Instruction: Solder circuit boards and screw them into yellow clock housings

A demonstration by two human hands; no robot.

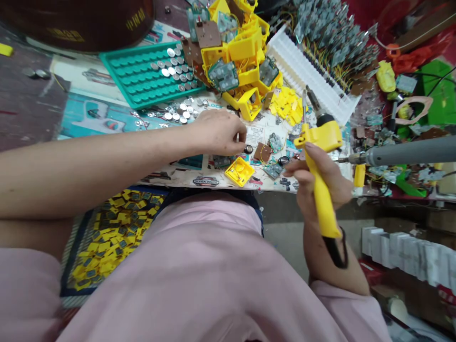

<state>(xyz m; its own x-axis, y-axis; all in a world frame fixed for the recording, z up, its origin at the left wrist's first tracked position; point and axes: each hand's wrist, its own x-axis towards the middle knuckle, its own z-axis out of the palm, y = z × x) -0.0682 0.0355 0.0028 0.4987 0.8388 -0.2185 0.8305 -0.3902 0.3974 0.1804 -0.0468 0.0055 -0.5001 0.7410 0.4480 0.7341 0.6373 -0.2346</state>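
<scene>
My left hand [220,132] is low over the work table, fingers curled and fingertips pinching at a small round black part [248,149] with a shiny rim. Just below it lies an open yellow plastic case [239,171] with a thin wire inside. My right hand [326,178] grips a yellow soldering gun [322,199], its metal tip pointing up and away from me. Between the hands are a brown square board [262,152], a green circuit board [275,142] and another round black part [283,161], with thin yellow wires among them.
A green tray [131,78] holds silver button cells; more lie loose beside it. Yellow cases [245,47] are piled at the back, near yellow plastic pieces [285,104] and a white rack [306,71] of wired boards. A grey rod-shaped tool [409,151] juts in from the right.
</scene>
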